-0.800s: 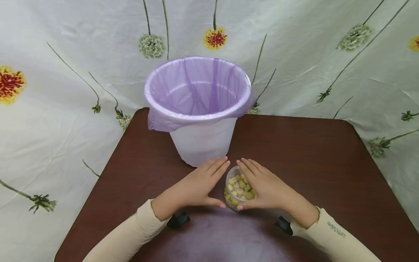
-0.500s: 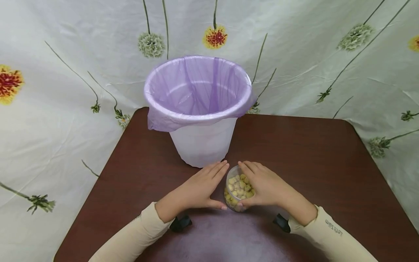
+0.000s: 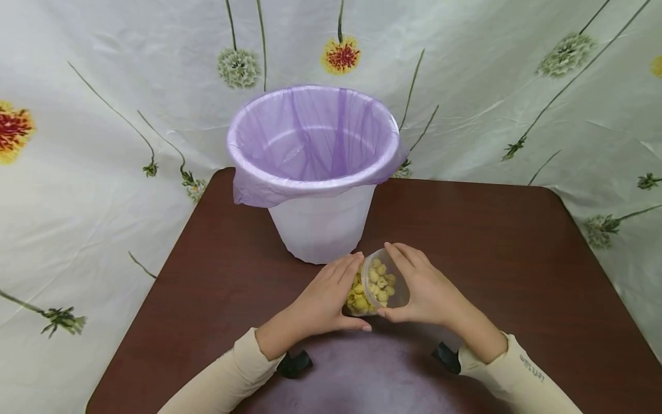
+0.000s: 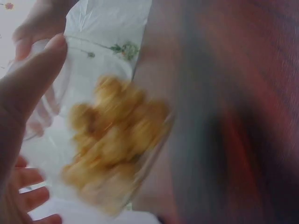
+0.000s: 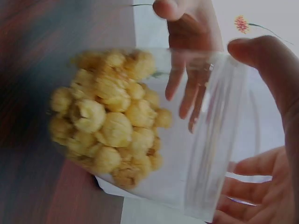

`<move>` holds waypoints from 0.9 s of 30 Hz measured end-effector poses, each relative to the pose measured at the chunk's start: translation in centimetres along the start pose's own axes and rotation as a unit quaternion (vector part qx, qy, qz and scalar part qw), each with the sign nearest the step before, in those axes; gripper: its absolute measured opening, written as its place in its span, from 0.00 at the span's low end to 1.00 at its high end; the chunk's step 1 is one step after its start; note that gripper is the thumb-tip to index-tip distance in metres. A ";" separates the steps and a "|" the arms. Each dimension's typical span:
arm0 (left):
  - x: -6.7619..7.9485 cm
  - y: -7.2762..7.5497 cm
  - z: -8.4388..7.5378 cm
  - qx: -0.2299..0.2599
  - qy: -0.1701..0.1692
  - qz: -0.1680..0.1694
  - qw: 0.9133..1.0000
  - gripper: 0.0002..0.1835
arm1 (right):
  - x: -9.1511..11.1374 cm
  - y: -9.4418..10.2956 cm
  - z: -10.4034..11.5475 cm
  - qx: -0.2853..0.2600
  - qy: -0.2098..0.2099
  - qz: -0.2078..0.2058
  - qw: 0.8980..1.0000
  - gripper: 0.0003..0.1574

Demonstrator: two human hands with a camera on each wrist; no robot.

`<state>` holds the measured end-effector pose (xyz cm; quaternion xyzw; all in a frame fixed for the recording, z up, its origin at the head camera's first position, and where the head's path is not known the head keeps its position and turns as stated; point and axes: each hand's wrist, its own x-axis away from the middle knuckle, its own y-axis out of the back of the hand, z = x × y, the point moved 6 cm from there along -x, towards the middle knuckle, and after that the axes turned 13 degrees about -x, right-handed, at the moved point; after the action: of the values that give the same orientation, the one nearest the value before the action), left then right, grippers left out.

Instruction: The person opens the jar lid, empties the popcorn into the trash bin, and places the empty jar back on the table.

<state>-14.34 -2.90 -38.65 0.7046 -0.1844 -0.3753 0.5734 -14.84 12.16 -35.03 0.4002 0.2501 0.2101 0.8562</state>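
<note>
Floral-printed white cloth (image 3: 93, 172) hangs behind a dark reddish-brown desk (image 3: 517, 259), which fills the lower half of the head view. At lower centre of that view, a small clear plastic cup (image 3: 376, 284) of pale yellow, rounded snack pieces (image 3: 371, 286) is tilted, its open mouth turned up and to the right, just in front of a white plastic bin (image 3: 320, 227) lined with a lilac bag (image 3: 310, 138). Left hand (image 3: 323, 299): fingers straight along the cup's left side, thumb extended beneath it. Right hand (image 3: 424, 290): fingers and thumb curled round the cup's right wall and rim, gripping it. Both forearms wear cream sleeves (image 3: 517, 379).

Only the head view shows the bin and both hands together. Right wrist view: the pieces lie heaped at the closed end in the left of the frame, the transparent wall (image 5: 219, 140) empty toward the right, with fingers visible through it. Left wrist view: the same contents, motion-blurred.
</note>
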 end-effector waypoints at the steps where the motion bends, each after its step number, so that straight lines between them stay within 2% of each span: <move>1: -0.1 0.0 -0.1 0.003 0.004 -0.015 1.000 0.61 | 0.1 0.1 0.0 -0.005 -0.004 -0.010 1.000 0.68; 6: -0.2 0.3 -0.7 0.011 0.023 -0.099 0.995 0.65 | 0.6 0.3 0.3 -0.028 -0.017 -0.059 0.998 0.67; 11: -0.2 0.2 -1.1 -0.011 0.043 -0.148 0.988 0.64 | 0.8 -0.1 0.5 -0.058 -0.017 -0.093 0.994 0.65; 15: -0.1 0.3 -1.2 -0.029 0.040 -0.169 0.984 0.59 | 1.1 -0.4 0.5 -0.064 -0.013 -0.102 0.993 0.66; 21: -0.1 1.0 -1.2 -0.049 0.016 -0.198 0.979 0.56 | 1.3 -0.6 0.6 -0.044 0.023 -0.111 0.993 0.68; 27: 0.0 1.1 -1.1 -0.042 0.008 -0.192 0.981 0.55 | 1.4 -0.8 0.8 -0.040 0.056 -0.082 0.994 0.67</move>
<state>-13.33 -2.40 -37.53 0.7050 -0.0256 -0.4800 0.5214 -13.16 12.00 -35.58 0.3317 0.3208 0.1712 0.8705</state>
